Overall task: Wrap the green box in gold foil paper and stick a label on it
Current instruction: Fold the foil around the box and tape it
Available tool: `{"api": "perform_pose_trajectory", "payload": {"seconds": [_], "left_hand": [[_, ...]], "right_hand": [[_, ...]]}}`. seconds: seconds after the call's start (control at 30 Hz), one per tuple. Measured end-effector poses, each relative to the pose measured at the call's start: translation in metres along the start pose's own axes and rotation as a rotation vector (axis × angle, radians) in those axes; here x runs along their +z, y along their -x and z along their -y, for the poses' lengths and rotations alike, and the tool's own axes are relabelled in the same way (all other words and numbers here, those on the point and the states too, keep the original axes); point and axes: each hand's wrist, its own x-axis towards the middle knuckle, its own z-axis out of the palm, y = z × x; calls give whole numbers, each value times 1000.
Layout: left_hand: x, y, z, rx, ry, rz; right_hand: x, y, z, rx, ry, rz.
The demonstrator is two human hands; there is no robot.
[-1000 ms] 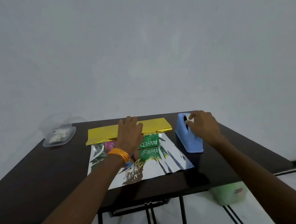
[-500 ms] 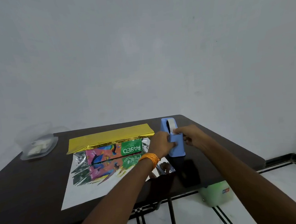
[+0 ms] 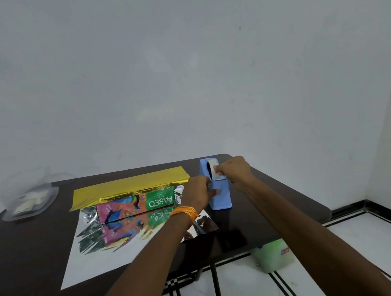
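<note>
Since the dark counter [image 3: 20, 248] sits against a plain pale wall [image 3: 183, 77] over white tiled floor [image 3: 365, 239], everything's easy to spot. The green box [image 3: 147, 201] lies on its side on the gold foil paper [image 3: 129, 185], with a gold flap folded over its top. Just right of it, the left grip [image 3: 197, 191] is curled around the blue tape dispenser [image 3: 221, 200], while the right grip [image 3: 233, 171] pinches the tape [image 3: 211, 164] end at the top.

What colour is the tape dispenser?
The tape dispenser is plain light blue; the head view, the only one, shows it clearly.
</note>
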Motion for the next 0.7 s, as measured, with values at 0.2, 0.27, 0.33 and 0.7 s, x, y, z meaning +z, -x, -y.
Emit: {"api": "perform_pose_trajectory", "payload": {"seconds": [0.2,0.27,0.33,0.7], "left_hand": [[0,0,-2,5,-16,-3],[0,0,-3,4,-17,-8],[1,1,-3,-5,-11,-8],[8,-1,6,2,9,-33]], "right_hand": [[-7,21,-11,39,-187,-4],[-9,27,-10,34,-218,-9],[-9,33,-11,24,-219,-13],[-1,46,-40,-69,-3,-52]]}}
